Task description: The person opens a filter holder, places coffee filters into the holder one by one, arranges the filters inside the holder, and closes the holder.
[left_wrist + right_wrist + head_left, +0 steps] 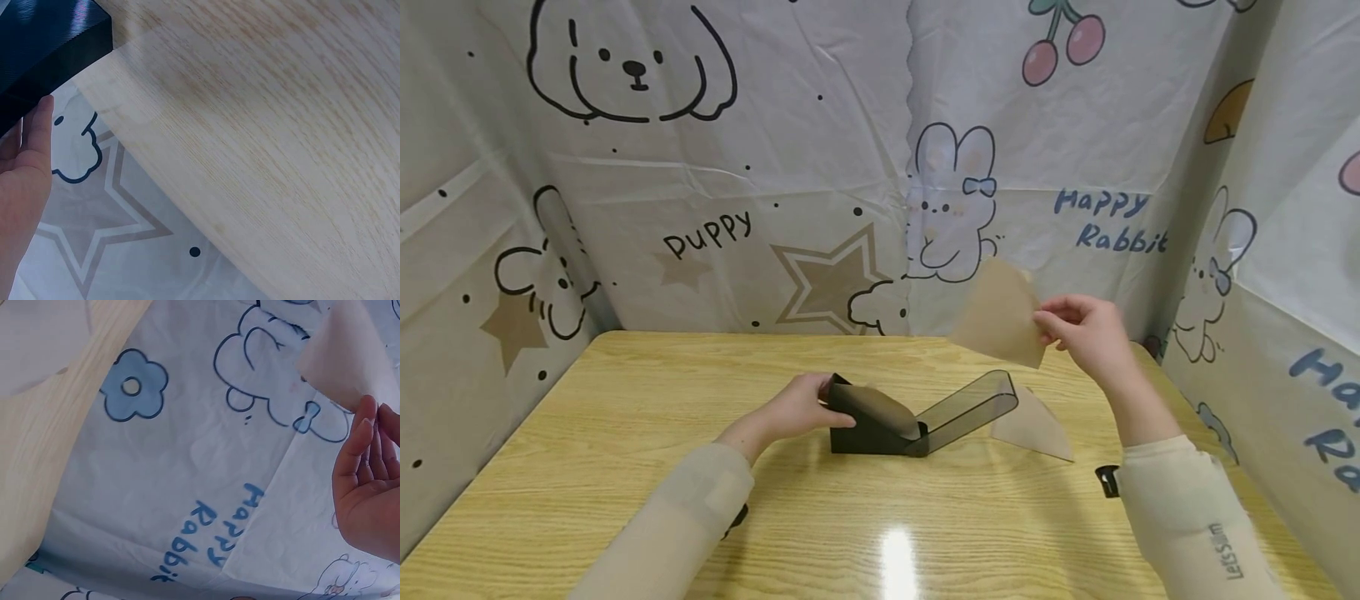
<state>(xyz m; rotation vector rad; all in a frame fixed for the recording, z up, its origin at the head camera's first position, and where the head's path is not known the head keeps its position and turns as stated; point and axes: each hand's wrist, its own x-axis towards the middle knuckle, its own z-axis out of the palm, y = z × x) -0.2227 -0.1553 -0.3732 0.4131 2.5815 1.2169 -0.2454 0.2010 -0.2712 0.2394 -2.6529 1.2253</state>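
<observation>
Item 1. Black holder [876, 440], wedge-shaped, set down on the wood-grain counter [820, 525] near the middle of the head view. Sloping upper side; tall end at the left, low end at the right.

Item 2. Lid [970, 410], see-through and smoky with a dark rim, joined to the holder's low end. Standing open, slanting up and away to the right.

Item 3. Brown paper [880, 407] with a rounded edge, lying along the slope of the holder (number of sheets cannot be told).

Item 4. Raised sheet [996, 317], light brown, fan-shaped. Held in the air above and beyond the lid, clear of the counter.

Item 5. Loose sheet [1037, 429], similar in colour. On the counter to the right of the holder, partly seen through the lid.

Item 6. Left hand [793, 408]. Grasping the holder's tall end, thumb on the near side; the left wrist view shows fingertips against the black wall.

Item 7. Right hand [1086, 333]. Pinching the raised sheet by its right edge between thumb and fingers.

Item 8. Small black object [1107, 482], on the counter just beside the right sleeve [1187, 508].

Item 9. Printed cloth [820, 158], hung behind the counter (rabbits, a puppy, stars, cherries, lettering).
</observation>
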